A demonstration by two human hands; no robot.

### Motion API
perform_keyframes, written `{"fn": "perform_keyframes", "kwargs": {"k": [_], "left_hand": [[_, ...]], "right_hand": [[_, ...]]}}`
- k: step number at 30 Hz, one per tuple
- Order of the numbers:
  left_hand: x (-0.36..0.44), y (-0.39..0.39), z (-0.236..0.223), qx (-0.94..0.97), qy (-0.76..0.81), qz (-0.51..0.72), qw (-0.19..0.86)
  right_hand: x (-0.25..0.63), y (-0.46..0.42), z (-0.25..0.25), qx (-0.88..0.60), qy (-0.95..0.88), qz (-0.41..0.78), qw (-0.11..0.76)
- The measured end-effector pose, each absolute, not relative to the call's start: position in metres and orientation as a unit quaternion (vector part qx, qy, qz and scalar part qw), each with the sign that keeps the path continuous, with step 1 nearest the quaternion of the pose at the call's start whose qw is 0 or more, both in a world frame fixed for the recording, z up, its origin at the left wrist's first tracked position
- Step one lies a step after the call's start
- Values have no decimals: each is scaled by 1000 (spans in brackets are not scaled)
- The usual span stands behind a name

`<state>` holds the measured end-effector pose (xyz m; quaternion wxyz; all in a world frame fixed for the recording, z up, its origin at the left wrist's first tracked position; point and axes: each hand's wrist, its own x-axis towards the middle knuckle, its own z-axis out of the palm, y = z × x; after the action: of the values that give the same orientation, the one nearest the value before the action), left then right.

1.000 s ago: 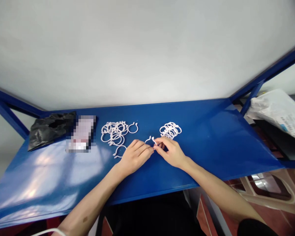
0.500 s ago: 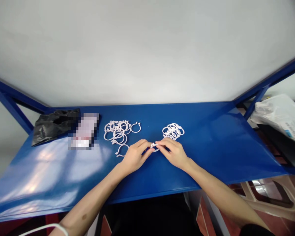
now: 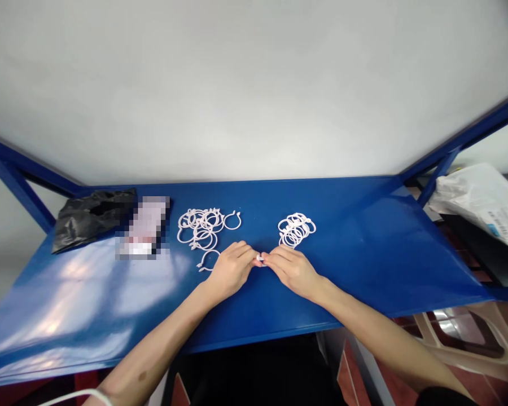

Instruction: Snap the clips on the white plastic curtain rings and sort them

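My left hand (image 3: 233,267) and my right hand (image 3: 294,269) meet over the front middle of the blue table (image 3: 364,254). Both are closed, fingertips pinching one white plastic ring (image 3: 260,258) between them; the fingers cover most of it. Beyond my left hand lies a loose pile of white open rings (image 3: 203,225) with small knobs at their ends. One single open ring (image 3: 202,262) sits right beside the left hand, partly behind it. Just past my right hand is a second heap of white rings (image 3: 296,228), looking closed and overlapping.
At the back left lie a black plastic bag (image 3: 95,217) and a blurred-out flat object (image 3: 146,225). Blue metal frame bars (image 3: 21,186) rise on both sides. A clear-wrapped package (image 3: 482,197) stands off the right edge, above a beige plastic stool (image 3: 461,338).
Both hands have come slightly lower and closer together around the ring, which shows less between the fingertips. My right hand has uncovered more of the right heap.
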<state>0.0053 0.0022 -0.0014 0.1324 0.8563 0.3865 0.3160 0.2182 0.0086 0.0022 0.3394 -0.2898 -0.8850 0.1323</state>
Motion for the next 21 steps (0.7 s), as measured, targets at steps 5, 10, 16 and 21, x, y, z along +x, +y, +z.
{"fn": "perform_keyframes", "kwargs": {"k": [5,10,16,21], "left_hand": [[3,6,4,863,402,294,87],[-10,15,1,825,499,265,-14],[-25,25,-4,771,582,213,-148],[-28,26,-7,793,557,197,-152]], "right_hand": [[219,19,11,-323,-844,132,406],[255,46,23,-481,-735,79,472],[310,77,13,-659,-661,149,327],[314,80,10,-680,-651,188,279]]}}
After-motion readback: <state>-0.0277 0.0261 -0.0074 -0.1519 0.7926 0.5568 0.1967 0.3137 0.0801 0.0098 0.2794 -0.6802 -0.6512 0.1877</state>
